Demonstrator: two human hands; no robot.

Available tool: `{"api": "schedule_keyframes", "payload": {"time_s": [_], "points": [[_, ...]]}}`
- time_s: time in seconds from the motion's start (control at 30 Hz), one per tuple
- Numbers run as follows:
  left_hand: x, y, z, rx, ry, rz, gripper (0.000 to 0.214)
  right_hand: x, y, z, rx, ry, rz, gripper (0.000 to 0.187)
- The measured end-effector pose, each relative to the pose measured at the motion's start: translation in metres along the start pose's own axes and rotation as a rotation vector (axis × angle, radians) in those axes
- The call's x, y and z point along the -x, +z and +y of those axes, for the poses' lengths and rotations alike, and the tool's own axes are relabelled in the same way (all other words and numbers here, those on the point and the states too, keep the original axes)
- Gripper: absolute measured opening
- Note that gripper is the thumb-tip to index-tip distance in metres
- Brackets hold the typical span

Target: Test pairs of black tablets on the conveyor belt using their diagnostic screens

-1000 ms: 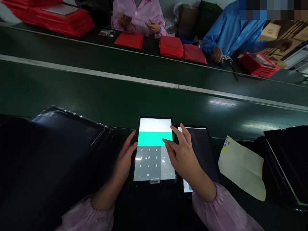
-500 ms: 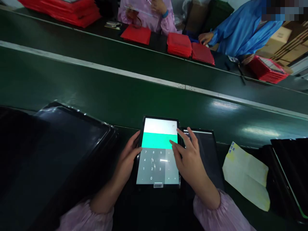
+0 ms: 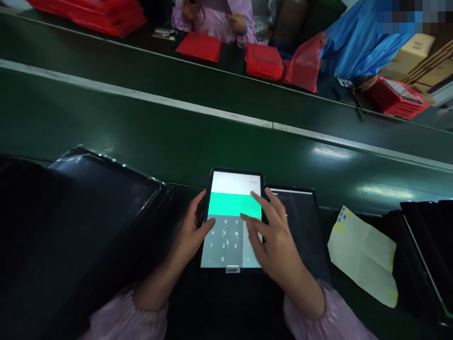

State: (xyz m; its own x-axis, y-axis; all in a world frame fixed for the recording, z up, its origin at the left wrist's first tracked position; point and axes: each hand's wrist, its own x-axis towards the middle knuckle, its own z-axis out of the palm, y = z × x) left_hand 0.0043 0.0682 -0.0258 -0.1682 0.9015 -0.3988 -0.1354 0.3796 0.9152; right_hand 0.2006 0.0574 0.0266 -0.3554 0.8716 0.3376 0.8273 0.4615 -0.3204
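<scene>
A tablet (image 3: 231, 208) lies flat in front of me, its lit screen showing a white strip, a green band and a grey number keypad. My left hand (image 3: 191, 233) curls round the tablet's left edge, thumb on the screen's margin. My right hand (image 3: 274, 236) hovers over the right side of the keypad with fingers spread, fingertips at the screen. A second, dark tablet (image 3: 300, 226) lies just to the right, partly under my right hand.
A dark tray (image 3: 88, 203) sits at the left and another dark tray (image 3: 428, 245) at the right. A yellow-white paper (image 3: 364, 257) lies right of the tablets. Beyond runs a green conveyor belt (image 3: 177, 132). Across it, two people handle red pouches (image 3: 264, 61).
My right hand's fingers have shifted leftward and down over the keypad, and more characters show in the white strip. A person across the belt has lifted a red pouch.
</scene>
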Motion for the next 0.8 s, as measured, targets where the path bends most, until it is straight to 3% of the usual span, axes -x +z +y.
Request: {"api": "schedule_keyframes", "payload": {"time_s": [0.07, 0.17, 0.37, 0.53, 0.7, 0.8], "points": [[0.001, 0.0, 0.001, -0.016, 0.017, 0.017, 0.075, 0.001, -0.002, 0.012, 0.058, 0.072, 0.076, 0.039], [0.002, -0.001, 0.005, 0.003, -0.03, 0.015, 0.075, 0.003, 0.002, 0.023, 0.137, 0.115, 0.084, 0.043], [0.003, -0.002, 0.01, 0.027, -0.055, 0.008, 0.076, 0.003, 0.015, 0.016, 0.136, 0.073, 0.02, 0.039], [0.002, -0.003, 0.008, 0.004, -0.065, 0.017, 0.073, 0.004, 0.013, 0.021, 0.188, 0.155, 0.083, 0.045], [0.002, -0.001, 0.008, 0.028, -0.038, 0.042, 0.071, 0.004, 0.016, 0.017, 0.137, 0.112, 0.027, 0.041], [0.003, 0.0, 0.007, 0.046, -0.019, 0.058, 0.066, 0.007, 0.005, 0.027, 0.102, 0.134, 0.069, 0.042]]}}
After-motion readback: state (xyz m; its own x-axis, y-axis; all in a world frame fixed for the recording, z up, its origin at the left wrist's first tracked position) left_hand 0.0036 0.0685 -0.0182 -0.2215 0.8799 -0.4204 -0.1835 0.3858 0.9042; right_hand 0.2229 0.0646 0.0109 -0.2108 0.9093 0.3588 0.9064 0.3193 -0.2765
